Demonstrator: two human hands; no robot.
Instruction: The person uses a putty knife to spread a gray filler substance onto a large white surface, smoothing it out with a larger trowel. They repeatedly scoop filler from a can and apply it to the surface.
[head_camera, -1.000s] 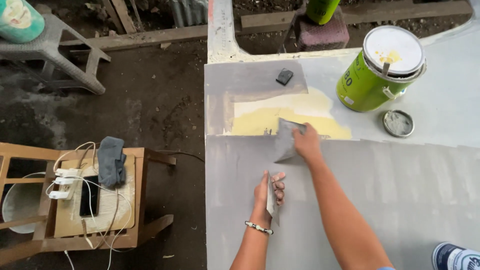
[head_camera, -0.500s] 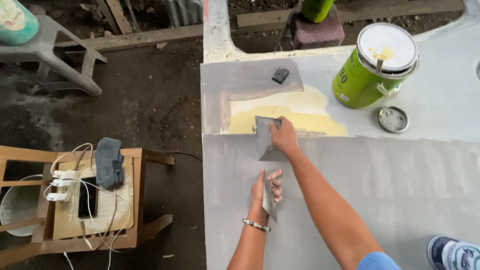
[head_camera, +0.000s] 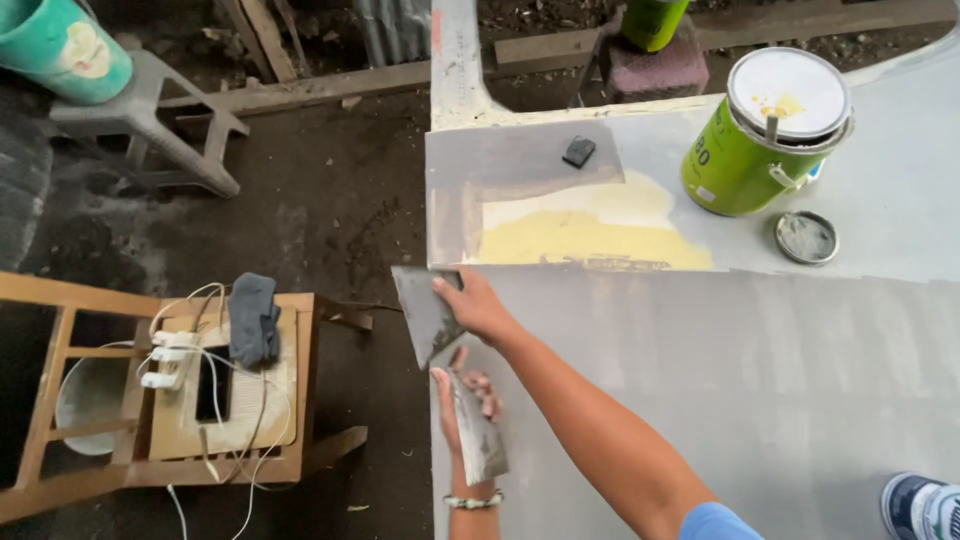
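Grey filler coats the broad scraper blade (head_camera: 425, 310) that the right hand (head_camera: 478, 305) grips at the left edge of the grey panel (head_camera: 760, 370). Just near of it, the left hand (head_camera: 462, 405) clasps a second, narrower putty knife (head_camera: 478, 440). A green paint can (head_camera: 765, 135) stands far right, beside a small round lid (head_camera: 806, 237).
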